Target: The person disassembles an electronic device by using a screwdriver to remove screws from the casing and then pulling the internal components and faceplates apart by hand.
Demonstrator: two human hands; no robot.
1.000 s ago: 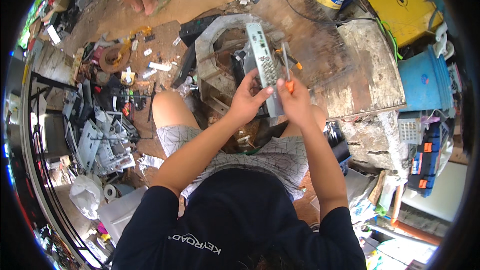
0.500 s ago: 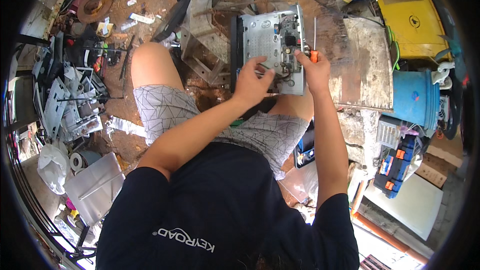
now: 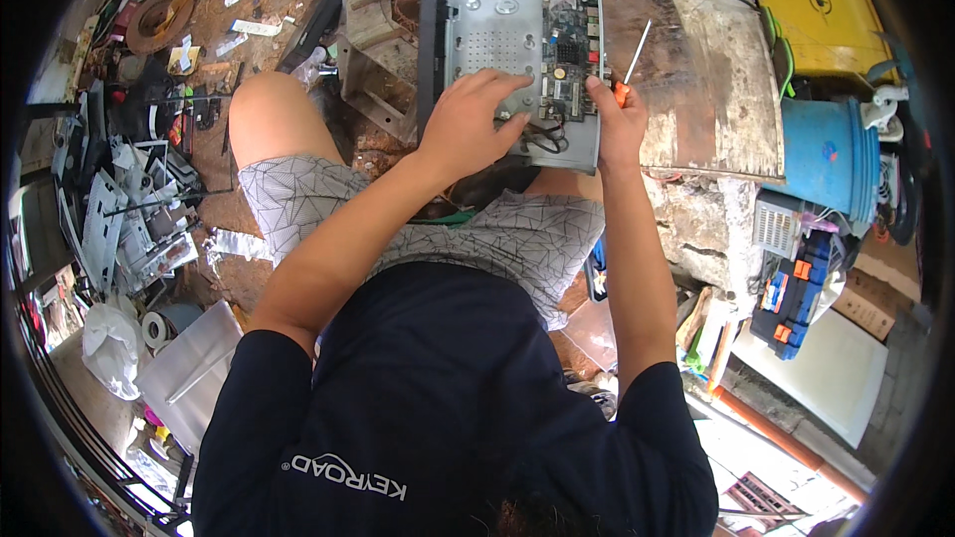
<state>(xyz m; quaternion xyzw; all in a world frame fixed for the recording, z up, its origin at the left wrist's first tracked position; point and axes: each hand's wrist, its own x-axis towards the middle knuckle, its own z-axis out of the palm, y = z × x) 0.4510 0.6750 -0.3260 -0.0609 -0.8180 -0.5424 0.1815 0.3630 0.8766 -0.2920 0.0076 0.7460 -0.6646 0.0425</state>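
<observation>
A flat metal device case [image 3: 494, 40] with its lid off lies before me, black panel [image 3: 431, 65] on its left side. A dark green circuit board [image 3: 569, 55] is fixed along its right half. My left hand [image 3: 476, 119] lies over the case's near left part, fingers spread, the fingertips close to the board. Just right of those fingers, a loop of black cable [image 3: 547, 137] sits in the case. My right hand [image 3: 621, 127] grips an orange-handled screwdriver [image 3: 623, 91], shaft pointing away, while its thumb rests at the case's right edge.
Beyond the case stands a grey, frame-like metal block [image 3: 370, 60]. On the right are a worn wooden board [image 3: 711, 109], a blue bucket [image 3: 824, 154], a yellow case [image 3: 811, 10] and a blue-black toolbox [image 3: 796, 293]. Metal scrap [image 3: 139, 209] is piled at the left.
In the view, the case has shifted slightly left and up. My left hand has opened out and moved left, leaving the cable loop more visible. The screwdriver now tilts further right.
</observation>
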